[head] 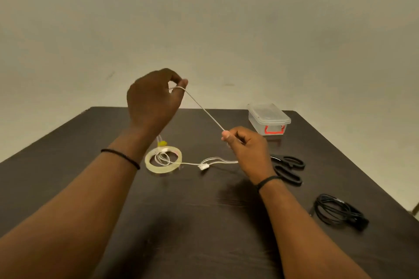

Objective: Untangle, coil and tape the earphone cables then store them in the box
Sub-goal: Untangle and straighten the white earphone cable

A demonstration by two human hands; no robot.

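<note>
Left hand [152, 99] raised pinching white earphone cable [205, 110], right hand [246, 145] pinching it lower, taut between

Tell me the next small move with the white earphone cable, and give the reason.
Probably loop the taut stretch round the left hand to start the coil. The white earphone cable runs straight from the left fingers to the right hand, which pinches it. The rest trails slack on the table, across the tape roll, so there is length left to gather.
</note>
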